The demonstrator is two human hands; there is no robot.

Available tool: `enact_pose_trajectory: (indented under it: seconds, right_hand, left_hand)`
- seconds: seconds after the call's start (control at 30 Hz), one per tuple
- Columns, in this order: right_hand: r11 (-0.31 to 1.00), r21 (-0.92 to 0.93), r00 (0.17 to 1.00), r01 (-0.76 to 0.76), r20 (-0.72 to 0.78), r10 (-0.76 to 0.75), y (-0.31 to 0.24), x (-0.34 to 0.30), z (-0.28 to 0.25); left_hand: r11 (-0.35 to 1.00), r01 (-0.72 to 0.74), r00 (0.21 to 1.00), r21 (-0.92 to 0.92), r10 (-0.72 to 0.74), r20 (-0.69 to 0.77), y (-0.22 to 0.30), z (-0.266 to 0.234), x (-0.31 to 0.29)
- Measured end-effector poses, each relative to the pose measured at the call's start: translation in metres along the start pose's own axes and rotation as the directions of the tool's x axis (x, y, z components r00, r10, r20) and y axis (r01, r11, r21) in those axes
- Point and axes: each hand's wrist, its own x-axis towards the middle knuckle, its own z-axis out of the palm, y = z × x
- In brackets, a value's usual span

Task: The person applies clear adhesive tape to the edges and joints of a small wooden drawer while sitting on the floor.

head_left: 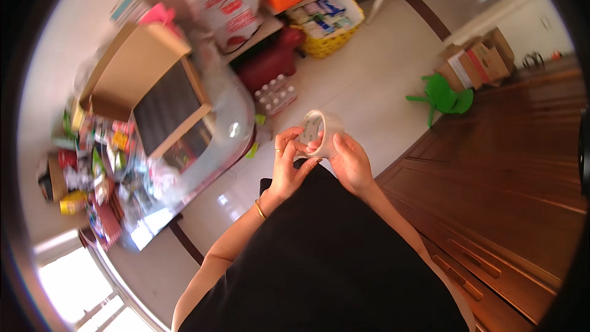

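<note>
In front of my body I hold up a wide roll of clear packing tape [334, 130], with its pale printed inner core facing left. My left hand [290, 163] grips the near left rim, its fingers bent at the core opening and its thumb at the lower edge. My right hand [353, 163] is wrapped round the right side, thumb against the outer surface and fingertips showing inside the core. A ring and a gold bangle are on my left hand and wrist. Whether a tape end is lifted is too small to tell.
On the left, a glass-topped table [230, 129] bears an open cardboard box [138, 67] and many small packages. A yellow basket [326, 43], a pack of bottles [275, 94] and a green chair [441, 93] stand on the floor. Dark wooden cabinets [491, 172] line the right.
</note>
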Motion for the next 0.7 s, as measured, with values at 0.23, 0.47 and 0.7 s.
enact_pose_trajectory:
  seconds: [0.23,0.47,0.7]
  right_hand:
    - [0.98,-0.038,0.965,0.195,-0.174,-0.199,-0.065,0.057,-0.079]
    - [0.942,0.1,0.899,0.32,-0.345,-0.269,-0.164,0.148,-0.137]
    - [0.804,0.236,0.765,0.546,-0.531,-0.363,-0.241,0.193,-0.226]
  left_hand:
    - [0.996,-0.072,0.951,-0.057,0.086,0.298,-0.025,0.068,0.131]
    - [0.963,-0.225,0.821,-0.151,0.271,0.502,-0.052,0.126,0.304]
    - [0.901,-0.325,0.629,-0.287,0.433,0.646,-0.056,0.233,0.432]
